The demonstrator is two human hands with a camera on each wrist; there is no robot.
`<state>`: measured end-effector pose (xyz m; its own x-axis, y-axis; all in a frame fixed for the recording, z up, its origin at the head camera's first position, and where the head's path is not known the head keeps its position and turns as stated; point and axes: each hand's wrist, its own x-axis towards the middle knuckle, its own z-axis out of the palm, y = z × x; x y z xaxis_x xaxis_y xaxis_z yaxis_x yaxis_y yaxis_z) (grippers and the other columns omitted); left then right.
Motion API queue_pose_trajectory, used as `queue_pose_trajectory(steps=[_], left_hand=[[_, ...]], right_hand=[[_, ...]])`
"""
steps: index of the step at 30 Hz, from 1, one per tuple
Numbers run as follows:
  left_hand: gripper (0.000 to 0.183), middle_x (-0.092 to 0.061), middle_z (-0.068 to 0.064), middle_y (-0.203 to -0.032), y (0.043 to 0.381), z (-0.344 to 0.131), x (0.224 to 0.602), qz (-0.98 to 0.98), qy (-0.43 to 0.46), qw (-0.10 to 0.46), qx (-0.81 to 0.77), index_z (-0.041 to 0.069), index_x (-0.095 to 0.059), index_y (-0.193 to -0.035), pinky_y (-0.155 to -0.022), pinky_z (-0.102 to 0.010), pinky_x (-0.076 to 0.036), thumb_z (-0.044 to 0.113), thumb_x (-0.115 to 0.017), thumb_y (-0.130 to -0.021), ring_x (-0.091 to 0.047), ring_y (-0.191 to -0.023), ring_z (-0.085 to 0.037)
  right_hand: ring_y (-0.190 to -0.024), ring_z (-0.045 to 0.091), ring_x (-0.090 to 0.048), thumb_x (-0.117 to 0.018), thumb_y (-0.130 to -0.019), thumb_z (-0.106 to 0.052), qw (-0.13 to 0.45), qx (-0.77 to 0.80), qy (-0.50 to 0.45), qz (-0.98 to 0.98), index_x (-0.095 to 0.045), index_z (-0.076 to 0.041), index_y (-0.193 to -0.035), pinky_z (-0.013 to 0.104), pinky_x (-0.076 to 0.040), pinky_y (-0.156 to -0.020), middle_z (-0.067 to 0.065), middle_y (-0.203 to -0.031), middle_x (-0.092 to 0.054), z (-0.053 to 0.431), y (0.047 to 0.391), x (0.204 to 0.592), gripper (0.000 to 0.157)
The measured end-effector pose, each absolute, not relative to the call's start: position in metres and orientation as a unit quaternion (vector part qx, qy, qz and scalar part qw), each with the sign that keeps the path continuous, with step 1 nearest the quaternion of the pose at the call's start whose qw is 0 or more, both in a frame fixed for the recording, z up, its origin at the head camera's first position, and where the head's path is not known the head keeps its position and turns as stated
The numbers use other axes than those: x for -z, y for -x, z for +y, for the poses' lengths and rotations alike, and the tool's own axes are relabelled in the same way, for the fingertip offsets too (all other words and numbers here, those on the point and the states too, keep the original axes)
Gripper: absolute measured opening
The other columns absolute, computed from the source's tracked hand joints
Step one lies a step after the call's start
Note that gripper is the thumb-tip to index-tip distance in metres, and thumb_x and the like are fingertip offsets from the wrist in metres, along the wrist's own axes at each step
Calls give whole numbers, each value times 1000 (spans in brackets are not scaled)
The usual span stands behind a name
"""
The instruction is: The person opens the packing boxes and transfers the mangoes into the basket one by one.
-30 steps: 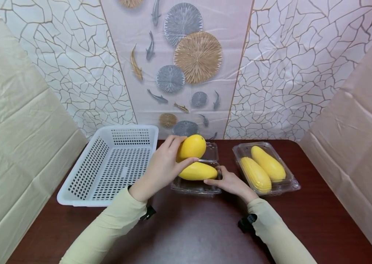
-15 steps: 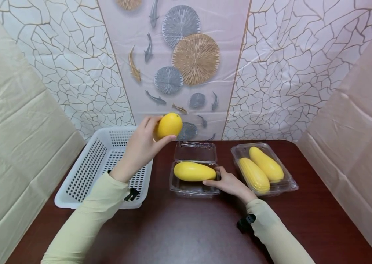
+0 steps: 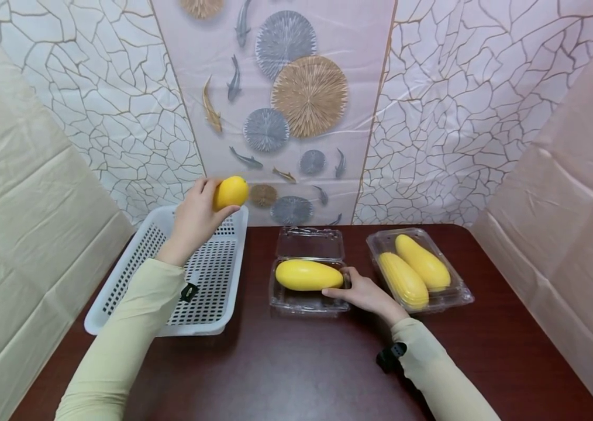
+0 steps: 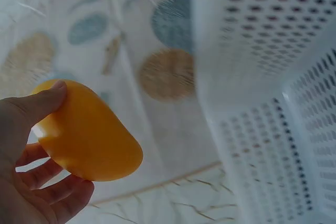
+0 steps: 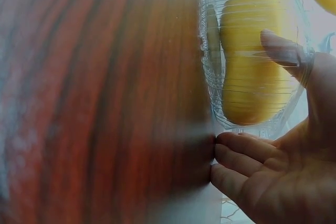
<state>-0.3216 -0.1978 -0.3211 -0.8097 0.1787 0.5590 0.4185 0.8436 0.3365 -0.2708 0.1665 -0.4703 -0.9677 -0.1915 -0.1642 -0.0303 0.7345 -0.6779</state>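
My left hand (image 3: pixel 190 217) grips a yellow mango (image 3: pixel 234 192) above the back of the white plastic basket (image 3: pixel 232 292). In the left wrist view, the thumb lies on one side of this mango, the fingers on the other. My right hand (image 3: pixel 366 294) holds the right end of a clear plastic clamshell box (image 3: pixel 309 306), its thumb over the rim and its fingers outside, down near the table. One longer yellow mango (image 3: pixel 307 275) lies crosswise in that box. The lid (image 3: pixel 311 243) is folded back, away from me.
On the right, another clear box (image 3: pixel 458 295) contains two long yellow fruits (image 3: pixel 423 262) side by side. All stands on a dark red-brown table (image 3: pixel 286 368). Patterned cloth (image 3: pixel 433 128) hangs behind the table, and beige cloth (image 3: pixel 565 234) covers the sides.
My left hand has lifted the mango up from over the clear box and carried it left to above the basket. My right hand stays at the box's right end.
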Motion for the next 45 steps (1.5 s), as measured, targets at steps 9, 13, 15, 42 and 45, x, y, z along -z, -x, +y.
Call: queue_pose_trajectory(steps=[9, 13, 15, 42, 45], left_hand=[[64, -53, -22, -124, 349, -220, 351, -943, 119, 204, 233, -2, -52, -136, -87, -56, -49, 30, -81, -88, -57, -106, -39], [65, -52, -23, -127, 357, -229, 364, -947, 102, 194, 234, -3, -52, -136, -90, -57, -48, 30, -80, -89, -56, -108, -40], [65, -52, -24, -128, 362, -231, 370, -948, 100, 189, 237, -3, -51, -137, -91, -57, -48, 31, -80, -89, -56, -109, -40], [64, -49, -27, -133, 374, -233, 408, -963, 105, 82, 232, -5, -47, -143, -101, -57, -43, 19, -76, -91, -52, -117, -42], [63, -49, -26, -133, 375, -233, 411, -967, 99, 63, 226, -4, -48, -142, -103, -57, -42, 18, -77, -91, -51, -118, -42]], right_hand=[[-133, 38, -50, -68, -84, -67, 115, 363, 52, 923, -34, 1, -151, 53, -42, -104, 26, -149, -47, 166, 268, 470, 102], [-132, 37, -50, -67, -84, -68, 112, 358, 58, 925, -34, 1, -151, 53, -43, -104, 26, -148, -47, 165, 269, 469, 102], [-132, 37, -50, -67, -84, -68, 112, 357, 60, 926, -34, 1, -151, 53, -43, -104, 26, -148, -47, 165, 269, 468, 102], [-130, 37, -52, -67, -83, -70, 122, 345, 62, 929, -33, 0, -151, 52, -43, -103, 26, -146, -49, 166, 274, 470, 104], [-130, 37, -52, -66, -83, -70, 123, 344, 65, 929, -34, 0, -151, 52, -44, -103, 26, -146, -49, 166, 274, 471, 104]])
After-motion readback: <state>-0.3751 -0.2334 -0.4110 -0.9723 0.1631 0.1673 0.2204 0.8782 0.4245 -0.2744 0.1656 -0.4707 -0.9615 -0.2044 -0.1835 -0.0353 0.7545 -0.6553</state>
